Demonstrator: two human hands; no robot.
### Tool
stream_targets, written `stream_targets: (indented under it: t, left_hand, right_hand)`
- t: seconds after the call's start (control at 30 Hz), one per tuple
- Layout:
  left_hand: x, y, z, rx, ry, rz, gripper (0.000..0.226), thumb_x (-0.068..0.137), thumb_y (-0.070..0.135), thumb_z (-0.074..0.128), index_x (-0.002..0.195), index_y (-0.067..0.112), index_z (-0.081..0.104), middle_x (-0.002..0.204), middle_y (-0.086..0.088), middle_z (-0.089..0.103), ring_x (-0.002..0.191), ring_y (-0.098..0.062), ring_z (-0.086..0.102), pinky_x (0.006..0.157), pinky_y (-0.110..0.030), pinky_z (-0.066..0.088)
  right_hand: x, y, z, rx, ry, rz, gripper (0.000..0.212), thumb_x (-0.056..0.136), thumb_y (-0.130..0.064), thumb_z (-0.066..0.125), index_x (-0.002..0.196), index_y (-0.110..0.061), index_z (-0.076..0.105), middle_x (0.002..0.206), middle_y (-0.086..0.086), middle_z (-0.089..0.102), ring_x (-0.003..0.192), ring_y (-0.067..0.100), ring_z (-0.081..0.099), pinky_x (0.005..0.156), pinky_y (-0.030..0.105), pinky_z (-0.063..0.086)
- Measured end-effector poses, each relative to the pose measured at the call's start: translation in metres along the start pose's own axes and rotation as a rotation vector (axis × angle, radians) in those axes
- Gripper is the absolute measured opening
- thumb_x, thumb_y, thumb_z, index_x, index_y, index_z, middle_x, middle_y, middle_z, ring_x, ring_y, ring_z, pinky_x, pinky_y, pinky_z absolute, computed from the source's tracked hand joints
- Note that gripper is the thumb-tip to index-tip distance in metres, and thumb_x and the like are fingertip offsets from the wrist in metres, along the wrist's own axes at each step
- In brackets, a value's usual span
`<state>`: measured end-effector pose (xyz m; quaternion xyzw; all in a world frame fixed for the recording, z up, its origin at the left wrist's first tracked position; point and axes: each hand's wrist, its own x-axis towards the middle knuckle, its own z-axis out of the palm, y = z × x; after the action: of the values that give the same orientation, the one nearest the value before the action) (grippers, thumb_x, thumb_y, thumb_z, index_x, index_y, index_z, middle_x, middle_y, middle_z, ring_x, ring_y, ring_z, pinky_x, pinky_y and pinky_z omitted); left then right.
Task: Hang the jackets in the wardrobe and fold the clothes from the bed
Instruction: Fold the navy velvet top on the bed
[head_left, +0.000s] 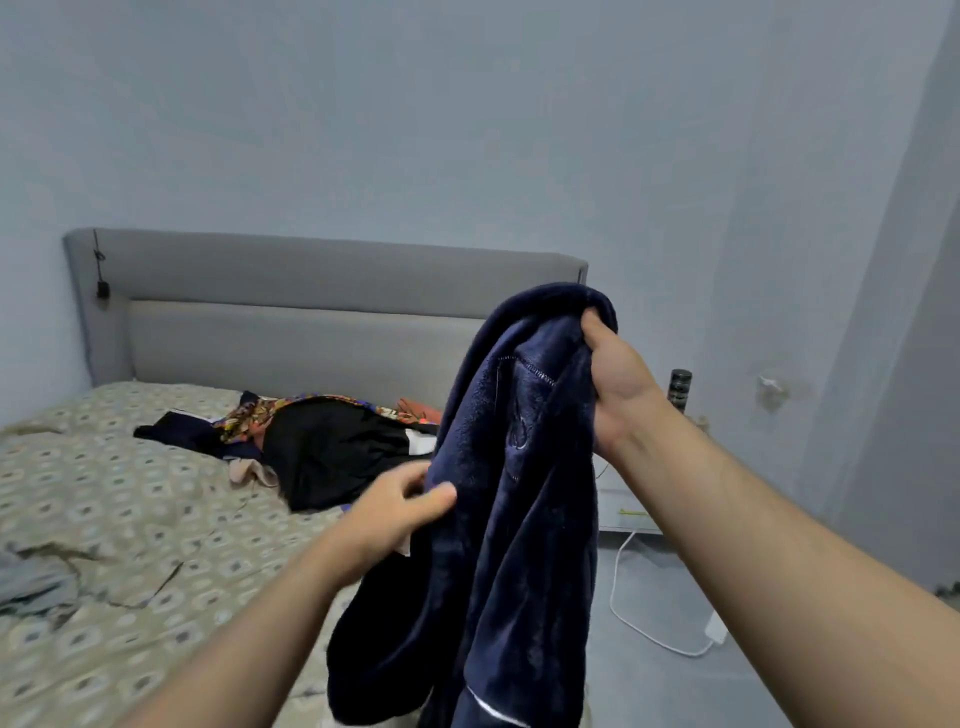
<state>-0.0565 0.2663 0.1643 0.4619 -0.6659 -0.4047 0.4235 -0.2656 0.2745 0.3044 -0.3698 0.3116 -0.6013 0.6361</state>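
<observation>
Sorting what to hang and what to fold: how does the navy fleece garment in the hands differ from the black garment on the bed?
The navy fleece garment hangs in the air, gripped at its top by the right hand and pinched at its edge by the left hand; the black garment lies spread on the bed. The navy one looks plush and thick, the black one smooth and flat. Both are dark and unfolded.

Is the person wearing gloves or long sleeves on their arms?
No. The left hand and the right hand are bare, with no gloves, rings or watch showing. The left forearm and right forearm are bare too; no sleeve shows.
</observation>
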Motion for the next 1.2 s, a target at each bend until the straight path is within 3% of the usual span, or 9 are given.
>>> stream_targets:
  t: [0.17, 0.33, 0.53, 0.67, 0.77, 0.83, 0.97, 1.07, 1.2]
  left_hand:
    - [0.0, -0.001, 0.02, 0.141, 0.03, -0.033, 0.032, 0.075, 0.043, 0.068, 0.098, 0.022, 0.069, 0.095, 0.003, 0.075, 0.092, -0.016, 0.07, 0.088, -0.043, 0.054]
    - [0.013, -0.005, 0.007, 0.373, -0.27, -0.236, 0.022, 0.083, 0.051, 0.069, 0.094, 0.032, 0.069, 0.093, 0.012, 0.074, 0.089, -0.006, 0.07, 0.072, -0.025, 0.052]
    - [0.025, -0.03, -0.009, -0.45, -0.188, -0.199, 0.048, 0.076, 0.0, 0.061, 0.124, 0.0, 0.063, 0.125, -0.027, 0.063, 0.12, -0.042, 0.059, 0.107, -0.052, 0.043]
    - [0.037, 0.011, -0.034, -0.548, 0.033, -0.018, 0.046, 0.064, -0.003, 0.062, 0.11, -0.002, 0.065, 0.099, -0.018, 0.068, 0.095, -0.032, 0.065, 0.081, -0.031, 0.055]
    - [0.039, 0.056, -0.049, -0.546, 0.139, 0.043, 0.051, 0.053, -0.005, 0.053, 0.099, 0.008, 0.069, 0.081, -0.011, 0.07, 0.069, -0.023, 0.068, 0.065, -0.024, 0.057]
    - [0.038, 0.084, -0.05, -0.454, 0.082, 0.098, 0.051, 0.053, -0.004, 0.051, 0.098, 0.013, 0.071, 0.077, -0.006, 0.072, 0.066, -0.018, 0.067, 0.063, -0.023, 0.056]
    - [0.037, 0.125, -0.033, -0.34, -0.131, 0.181, 0.05, 0.054, -0.008, 0.049, 0.085, 0.019, 0.078, 0.07, -0.007, 0.068, 0.061, -0.016, 0.064, 0.06, -0.022, 0.054]
    - [0.036, 0.144, -0.025, -0.292, -0.228, 0.218, 0.048, 0.059, -0.011, 0.052, 0.082, 0.022, 0.079, 0.064, -0.006, 0.064, 0.054, -0.016, 0.061, 0.056, -0.023, 0.053]
    - [0.04, 0.154, -0.027, -0.182, -0.112, 0.283, 0.04, 0.06, -0.007, 0.062, 0.089, 0.019, 0.072, 0.069, 0.001, 0.067, 0.061, -0.012, 0.062, 0.059, -0.022, 0.053]
  right_hand:
    - [0.003, 0.002, -0.014, -0.014, 0.048, -0.016, 0.053, 0.103, -0.049, 0.04, 0.118, -0.005, 0.065, 0.107, 0.017, 0.072, 0.1, 0.029, 0.069, 0.089, 0.042, 0.056]
    - [0.003, -0.005, -0.029, 0.017, 0.08, -0.054, 0.052, 0.104, -0.05, 0.037, 0.114, -0.007, 0.066, 0.098, 0.014, 0.075, 0.094, 0.027, 0.07, 0.083, 0.04, 0.057]
    - [-0.002, -0.009, -0.037, -0.065, 0.079, -0.07, 0.041, 0.103, -0.039, 0.045, 0.116, -0.007, 0.067, 0.102, 0.013, 0.075, 0.088, 0.025, 0.074, 0.072, 0.037, 0.061]
    - [-0.008, -0.007, -0.053, -0.444, 0.21, -0.073, 0.019, 0.095, -0.013, 0.057, 0.108, -0.007, 0.069, 0.085, 0.01, 0.075, 0.077, 0.025, 0.071, 0.07, 0.035, 0.056]
    - [-0.001, 0.005, -0.073, -0.846, 0.367, -0.039, 0.03, 0.087, -0.004, 0.054, 0.116, -0.004, 0.061, 0.093, 0.015, 0.067, 0.078, 0.025, 0.062, 0.064, 0.032, 0.051]
    - [0.001, 0.017, -0.078, -1.097, 0.389, -0.095, 0.042, 0.085, -0.01, 0.058, 0.127, -0.012, 0.052, 0.108, 0.011, 0.063, 0.089, 0.025, 0.061, 0.077, 0.037, 0.053]
    - [-0.004, 0.036, -0.05, -1.244, -0.09, -0.256, 0.066, 0.088, -0.013, 0.064, 0.148, -0.029, 0.041, 0.148, -0.003, 0.047, 0.134, 0.014, 0.045, 0.112, 0.036, 0.039]
    - [-0.011, 0.042, -0.025, -0.991, -0.468, -0.091, 0.07, 0.086, 0.007, 0.055, 0.142, -0.035, 0.044, 0.135, -0.012, 0.059, 0.128, 0.004, 0.053, 0.106, 0.036, 0.048]
    - [-0.016, 0.038, -0.027, -0.905, -0.583, 0.104, 0.047, 0.078, 0.002, 0.061, 0.123, -0.014, 0.057, 0.119, 0.014, 0.066, 0.114, 0.03, 0.064, 0.104, 0.049, 0.048]
